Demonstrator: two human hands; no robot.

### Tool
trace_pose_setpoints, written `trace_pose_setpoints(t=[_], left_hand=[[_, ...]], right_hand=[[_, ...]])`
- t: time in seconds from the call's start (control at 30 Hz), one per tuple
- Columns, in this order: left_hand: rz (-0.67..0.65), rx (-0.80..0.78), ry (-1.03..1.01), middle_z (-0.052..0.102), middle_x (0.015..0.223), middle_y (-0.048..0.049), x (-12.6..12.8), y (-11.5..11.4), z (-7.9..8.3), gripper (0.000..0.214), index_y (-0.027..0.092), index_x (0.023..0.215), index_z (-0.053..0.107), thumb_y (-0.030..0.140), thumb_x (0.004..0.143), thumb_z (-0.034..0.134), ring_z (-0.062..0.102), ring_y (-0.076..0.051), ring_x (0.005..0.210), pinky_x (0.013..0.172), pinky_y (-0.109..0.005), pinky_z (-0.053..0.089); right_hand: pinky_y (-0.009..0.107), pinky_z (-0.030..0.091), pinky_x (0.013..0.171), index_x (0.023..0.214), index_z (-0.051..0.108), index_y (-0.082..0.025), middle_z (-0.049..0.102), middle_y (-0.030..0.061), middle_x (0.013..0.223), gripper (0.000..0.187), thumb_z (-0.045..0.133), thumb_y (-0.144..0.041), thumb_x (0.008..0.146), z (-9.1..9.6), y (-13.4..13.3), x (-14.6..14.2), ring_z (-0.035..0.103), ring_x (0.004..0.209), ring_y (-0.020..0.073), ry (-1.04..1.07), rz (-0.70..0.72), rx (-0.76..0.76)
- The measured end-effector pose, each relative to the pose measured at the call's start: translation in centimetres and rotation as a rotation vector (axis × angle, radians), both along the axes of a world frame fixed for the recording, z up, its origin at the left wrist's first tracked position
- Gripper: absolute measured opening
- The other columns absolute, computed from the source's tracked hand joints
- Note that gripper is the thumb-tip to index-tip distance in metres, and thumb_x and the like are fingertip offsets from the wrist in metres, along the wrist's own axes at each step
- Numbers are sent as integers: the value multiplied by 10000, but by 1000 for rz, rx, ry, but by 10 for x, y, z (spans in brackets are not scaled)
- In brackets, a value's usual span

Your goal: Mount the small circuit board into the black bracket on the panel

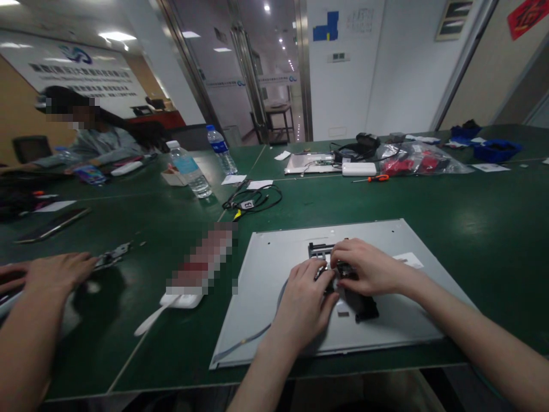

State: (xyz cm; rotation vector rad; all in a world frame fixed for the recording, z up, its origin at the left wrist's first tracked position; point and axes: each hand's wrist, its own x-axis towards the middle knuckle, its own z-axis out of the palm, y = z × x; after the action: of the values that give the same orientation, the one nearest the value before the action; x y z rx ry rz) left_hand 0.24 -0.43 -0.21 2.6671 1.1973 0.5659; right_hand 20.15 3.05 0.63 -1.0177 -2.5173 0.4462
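A grey metal panel [274,269] lies flat on the green table [472,217] in front of me. Near its middle sits a black part [362,306] with a small metal bracket [318,249] behind it. My left hand [305,303] is curled, fingers pressed on the black part's left side. My right hand [369,266] covers its top, fingers bent and closed around it. The two hands meet over the part, so most of it is hidden. A thin grey cable [253,337] runs off to the panel's near left corner.
Another person's hand and forearm [47,280] rest on the table at left, by a small metal piece [114,256]. A white device [182,298], two water bottles [191,170], a black cable coil [253,200], a screwdriver [377,178] and bags lie further back. A seated person [92,134] is at far left.
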Motion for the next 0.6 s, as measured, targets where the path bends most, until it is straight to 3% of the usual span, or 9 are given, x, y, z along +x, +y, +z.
trace_pose_setpoints(t=[0.6], left_hand=[[-1, 8, -11, 489, 1266, -82, -1, 0, 1, 316, 231, 1131, 545, 215, 822, 605, 435, -272, 1197, 1005, -486, 372]], right_hand=[[385, 419, 860, 1038, 550, -170, 527, 114, 1105, 361, 663, -313, 726, -7, 0, -2, 497, 979, 246, -12, 20, -7]])
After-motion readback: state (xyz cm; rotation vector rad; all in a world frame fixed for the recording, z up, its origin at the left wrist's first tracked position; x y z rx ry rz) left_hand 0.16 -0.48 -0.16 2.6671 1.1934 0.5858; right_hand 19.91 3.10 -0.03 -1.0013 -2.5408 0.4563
